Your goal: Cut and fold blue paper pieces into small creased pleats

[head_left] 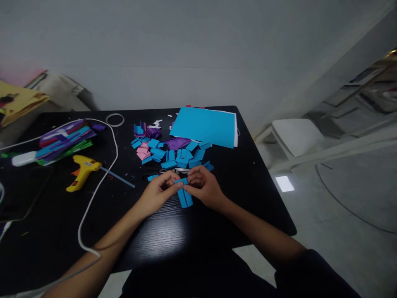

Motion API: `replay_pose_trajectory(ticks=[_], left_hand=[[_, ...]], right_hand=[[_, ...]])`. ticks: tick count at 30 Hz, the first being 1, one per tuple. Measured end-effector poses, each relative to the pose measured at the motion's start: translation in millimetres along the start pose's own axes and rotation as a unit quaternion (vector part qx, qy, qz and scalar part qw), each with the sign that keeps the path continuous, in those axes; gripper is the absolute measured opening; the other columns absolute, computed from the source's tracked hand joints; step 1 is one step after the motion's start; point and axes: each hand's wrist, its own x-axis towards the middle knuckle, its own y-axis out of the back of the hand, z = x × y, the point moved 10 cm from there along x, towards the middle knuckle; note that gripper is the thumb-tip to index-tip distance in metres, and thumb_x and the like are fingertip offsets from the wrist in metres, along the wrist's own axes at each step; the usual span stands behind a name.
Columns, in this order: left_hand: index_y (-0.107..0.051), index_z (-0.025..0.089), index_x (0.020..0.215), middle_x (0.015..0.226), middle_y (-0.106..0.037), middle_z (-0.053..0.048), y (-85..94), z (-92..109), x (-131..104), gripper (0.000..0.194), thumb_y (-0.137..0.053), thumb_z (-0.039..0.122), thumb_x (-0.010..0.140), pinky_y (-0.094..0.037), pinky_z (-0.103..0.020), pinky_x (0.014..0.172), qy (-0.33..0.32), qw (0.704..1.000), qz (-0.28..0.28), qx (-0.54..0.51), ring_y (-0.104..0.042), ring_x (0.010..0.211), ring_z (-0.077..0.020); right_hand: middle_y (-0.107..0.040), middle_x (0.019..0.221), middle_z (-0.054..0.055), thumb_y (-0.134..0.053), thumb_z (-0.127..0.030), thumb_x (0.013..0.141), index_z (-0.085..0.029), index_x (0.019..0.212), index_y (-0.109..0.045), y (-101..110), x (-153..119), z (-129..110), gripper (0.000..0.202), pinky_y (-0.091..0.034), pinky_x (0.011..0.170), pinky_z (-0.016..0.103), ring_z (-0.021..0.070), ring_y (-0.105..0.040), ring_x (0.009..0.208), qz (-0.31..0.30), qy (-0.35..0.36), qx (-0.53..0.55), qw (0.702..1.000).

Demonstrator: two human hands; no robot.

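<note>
Between my two hands, over the near part of the black table, is a blue paper strip (185, 198) with a crease or gap along its length. My left hand (159, 191) pinches its upper left edge, thumb in front. From the other side my right hand (205, 188) grips the upper right edge with thumb and fingers. Just beyond the fingers lie scissors (181, 170), partly hidden by blue paper. Many small folded blue paper pieces (158, 154) are scattered behind them, with folded pink pieces (143, 151) at their left.
A blue sheet (204, 125) lies over white paper at the back. Purple paper (177, 143) is nearby. On the left are a yellow glue gun (83, 170) with a glue stick, a bundle of coloured strips (66, 140) and a white cable (93, 198) crossing the table. A white stool (296, 136) stands right.
</note>
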Motion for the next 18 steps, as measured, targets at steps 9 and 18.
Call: replay_pose_trajectory(ticks=[9, 18], left_hand=[[-0.063, 0.017, 0.083, 0.064, -0.069, 0.000, 1.6, 0, 0, 0.030, -0.076, 0.044, 0.086, -0.057, -0.027, 0.062, 0.016, 0.997, 0.009, -0.072, -0.068, 0.059, -0.0150], [-0.062, 0.018, 0.096, 0.071, -0.068, 0.003, 2.2, -5, 0, 0.030, -0.081, 0.037, 0.083, -0.062, -0.026, 0.069, 0.038, 0.986, 0.021, -0.160, -0.075, 0.068, -0.0154]], right_hand=[[-0.076, 0.087, 0.003, -0.081, -0.035, 0.079, -0.020, 0.095, -0.070, 8, 4, 0, 0.024, -0.060, 0.078, 0.031, 0.0191, -0.075, 0.082, 0.019, -0.001, -0.027, 0.999], [-0.075, 0.080, 0.002, -0.078, -0.040, 0.081, -0.020, 0.086, -0.073, 9, 4, 10, 0.021, -0.061, 0.059, 0.029, 0.0196, -0.072, 0.070, 0.022, -0.038, -0.018, 0.999]])
